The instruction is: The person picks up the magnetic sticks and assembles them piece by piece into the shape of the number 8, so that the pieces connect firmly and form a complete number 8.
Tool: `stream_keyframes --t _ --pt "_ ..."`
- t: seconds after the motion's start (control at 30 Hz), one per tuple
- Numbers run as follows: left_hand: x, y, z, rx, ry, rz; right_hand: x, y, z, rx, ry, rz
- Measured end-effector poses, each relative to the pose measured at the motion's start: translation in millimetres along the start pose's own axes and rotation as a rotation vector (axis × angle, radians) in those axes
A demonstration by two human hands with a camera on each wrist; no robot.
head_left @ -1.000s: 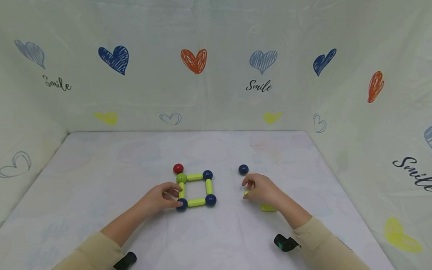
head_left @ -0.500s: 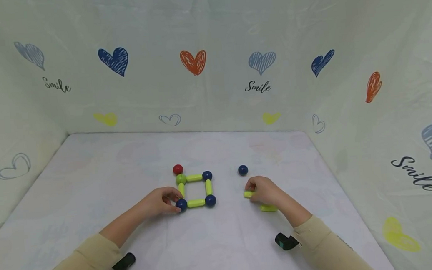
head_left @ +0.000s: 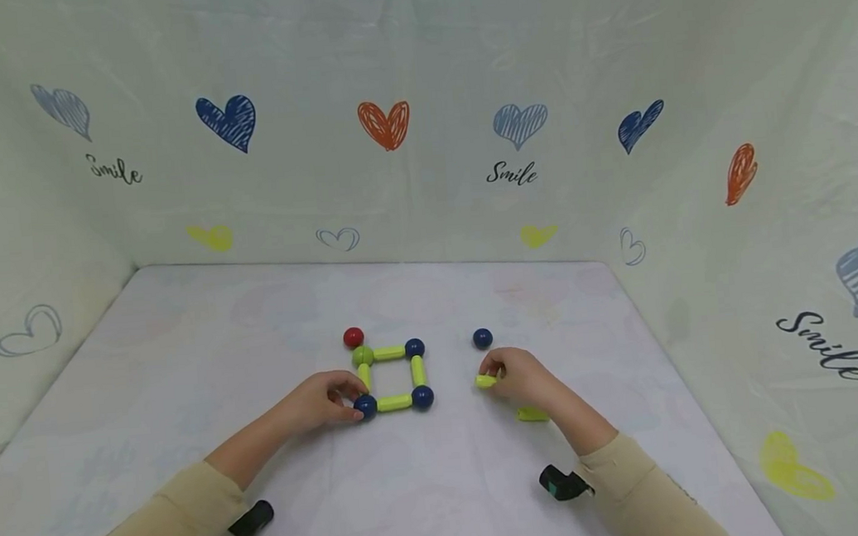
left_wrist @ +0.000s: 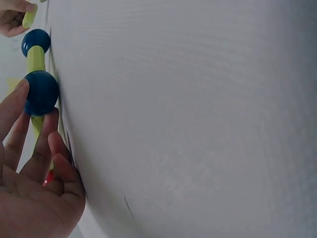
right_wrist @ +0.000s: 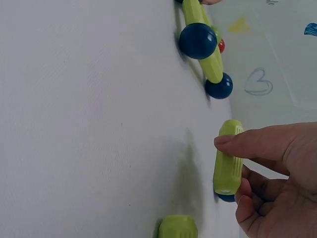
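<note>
A square of yellow-green rods joined by balls lies on the table, with blue balls at three corners and a green ball point(head_left: 363, 356) at the far left one. My left hand point(head_left: 326, 401) pinches the near-left blue ball point(left_wrist: 41, 93) between thumb and fingers. To the right of the square, my right hand point(head_left: 520, 375) pinches a loose yellow-green rod point(right_wrist: 228, 158) by its sides; the right wrist view shows it raised off the table, its shadow below. A second loose rod point(head_left: 532, 414) lies under the right wrist.
A red ball point(head_left: 354, 337) touches the green corner ball from behind. One loose blue ball point(head_left: 482, 338) sits beyond the right hand. Black wrist-camera pieces show by the left sleeve point(head_left: 185, 517) and right sleeve point(head_left: 642, 486). A heart-printed cloth point(head_left: 439, 192) walls the table's back and sides.
My right hand has taken hold of the rod, lifted it and shifted it slightly left. The square has moved a little to the right with my left hand on its corner ball.
</note>
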State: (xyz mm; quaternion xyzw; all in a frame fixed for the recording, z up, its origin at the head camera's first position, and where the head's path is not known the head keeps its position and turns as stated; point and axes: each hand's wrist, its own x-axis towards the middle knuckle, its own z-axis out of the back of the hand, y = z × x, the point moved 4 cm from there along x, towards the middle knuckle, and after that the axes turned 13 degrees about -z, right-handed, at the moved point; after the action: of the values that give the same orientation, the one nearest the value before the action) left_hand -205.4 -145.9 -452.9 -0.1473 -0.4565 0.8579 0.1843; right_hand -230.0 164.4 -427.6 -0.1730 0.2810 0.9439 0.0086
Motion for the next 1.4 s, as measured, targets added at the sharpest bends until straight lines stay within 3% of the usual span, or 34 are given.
stream_keyframes --t 0.23,0.7,1.13,1.4 --pt "6.7 -3.7 -4.4 0.009 -0.005 0.027 -5.0 13.4 -5.4 0.057 0.003 0.066" --pt "24.5 -10.0 -10.8 0.044 0.005 0.029 -18.2 43.3 -27.4 0.143 0.116 0.179" --pt "39.8 -14.2 -13.3 0.028 0.021 -0.012 -19.7 58.7 -46.9 0.231 0.149 0.197" --pt "48.1 -15.0 -14.0 0.032 0.022 -0.020 -19.5 65.2 -55.7 0.259 0.152 0.146"
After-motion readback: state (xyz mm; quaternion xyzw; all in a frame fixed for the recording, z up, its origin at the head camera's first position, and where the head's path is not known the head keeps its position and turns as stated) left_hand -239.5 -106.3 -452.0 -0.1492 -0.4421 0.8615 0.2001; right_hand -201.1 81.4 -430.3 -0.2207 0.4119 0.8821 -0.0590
